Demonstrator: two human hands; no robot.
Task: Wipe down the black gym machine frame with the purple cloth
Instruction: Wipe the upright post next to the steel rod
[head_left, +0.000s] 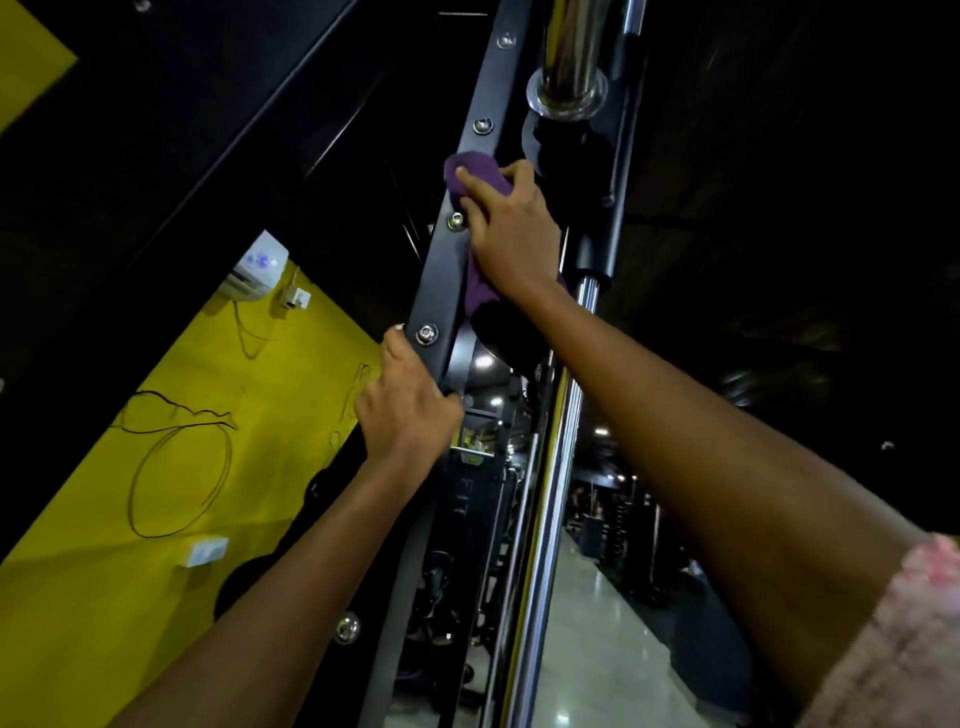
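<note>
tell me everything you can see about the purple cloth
The purple cloth looks like soft, bunched fabric. It lies against the black frame bar, between two of its bolts. The right hand presses it there, covering its middle, so one rounded end shows above the fingers and another part hangs out below the wrist. The left hand doesn't touch it.
</note>
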